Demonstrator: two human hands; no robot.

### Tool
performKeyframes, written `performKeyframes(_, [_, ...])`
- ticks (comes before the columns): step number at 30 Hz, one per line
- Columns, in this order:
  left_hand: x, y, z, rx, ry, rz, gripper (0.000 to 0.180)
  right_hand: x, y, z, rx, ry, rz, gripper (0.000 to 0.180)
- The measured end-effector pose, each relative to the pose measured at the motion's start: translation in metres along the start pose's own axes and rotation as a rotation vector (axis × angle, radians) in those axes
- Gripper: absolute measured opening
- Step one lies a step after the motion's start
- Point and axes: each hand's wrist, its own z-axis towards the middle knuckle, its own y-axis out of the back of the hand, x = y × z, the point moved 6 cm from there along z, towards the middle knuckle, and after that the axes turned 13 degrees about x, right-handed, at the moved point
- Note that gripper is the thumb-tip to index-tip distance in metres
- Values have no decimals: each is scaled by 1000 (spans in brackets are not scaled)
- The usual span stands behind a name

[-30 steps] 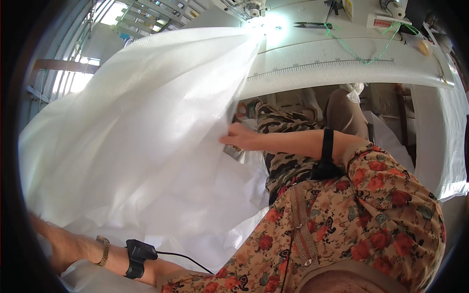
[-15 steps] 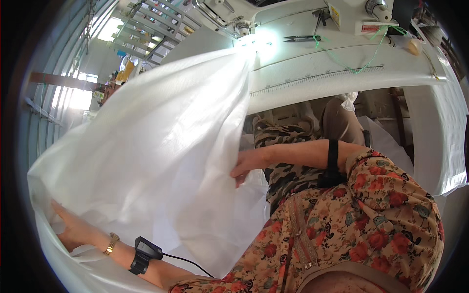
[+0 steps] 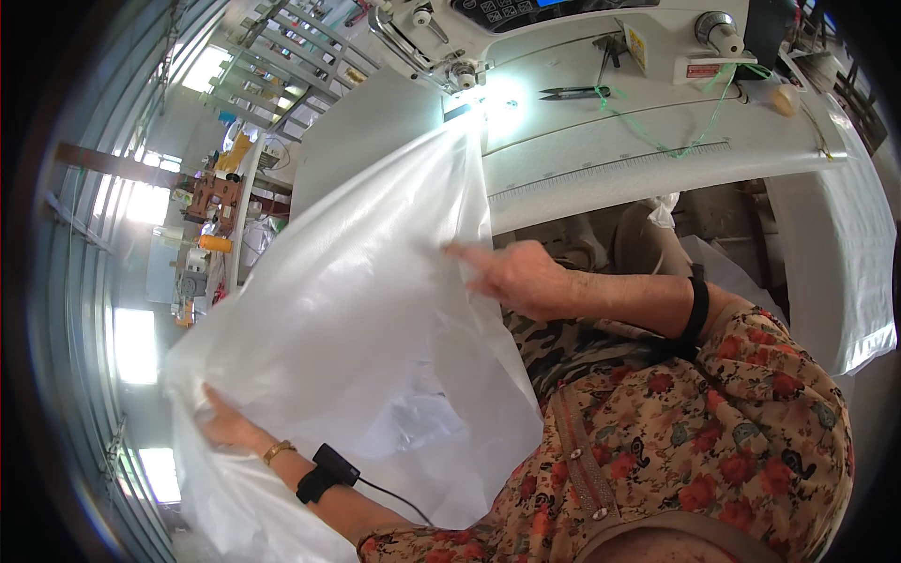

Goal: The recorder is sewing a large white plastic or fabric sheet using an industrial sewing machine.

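Observation:
A large white translucent sheet (image 3: pixel 319 310) hangs from the sewing machine's lit needle area down across the left and over my lap. My left hand (image 3: pixel 230 424) is at the sheet's lower left part, gripping its folds; the thumb side shows and the other fingers are partly covered. My right hand (image 3: pixel 526 277) is by the sheet's right edge, its index finger stretched out over the material and the rest loosely bent, blurred by motion. The white sewing machine (image 3: pixel 460 73) stands at the top, its light on over the sheet's narrow end.
Black thread snips (image 3: pixel 572 93) lie on the machine bed, with green thread (image 3: pixel 694 148) trailing nearby. A ruler scale (image 3: pixel 610 173) runs along the table's front. More white sheeting (image 3: pixel 831 272) hangs at the right. A cluttered bench with a yellow-orange spool (image 3: pixel 215 244) stands at the left.
My left hand has moved right and slightly up, drawing the sheet's far left corner inward. My right hand has risen and moved right, its index finger now extended. The view has shifted slightly.

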Motion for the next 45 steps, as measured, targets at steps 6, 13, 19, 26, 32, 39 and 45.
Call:
performKeyframes(6, [69,-141,-9,629,-373,584,37,0,-46,4,121,194,71,15])
performKeyframes(13, [-243,-124,-225,836,-889,-493,26,6,-26,-7,-42,244,329,16])
performKeyframes(19, [-252,-210,-237,901,-849,84,38,19,3,-37,-218,453,547,20])
performKeyframes(26, [-257,-228,-221,898,-878,33,32,-67,-33,-60,-44,-20,473,20])
performKeyframes(32, [-243,-228,-209,872,-816,-69,28,-17,54,3,156,-50,-158,23])
performKeyframes(39, [-266,-216,-223,905,-821,-82,22,-114,126,110,-327,-281,-373,16])
performKeyframes(45, [-279,-201,-233,691,-870,-151,12,-120,134,125,-335,-488,-481,18])
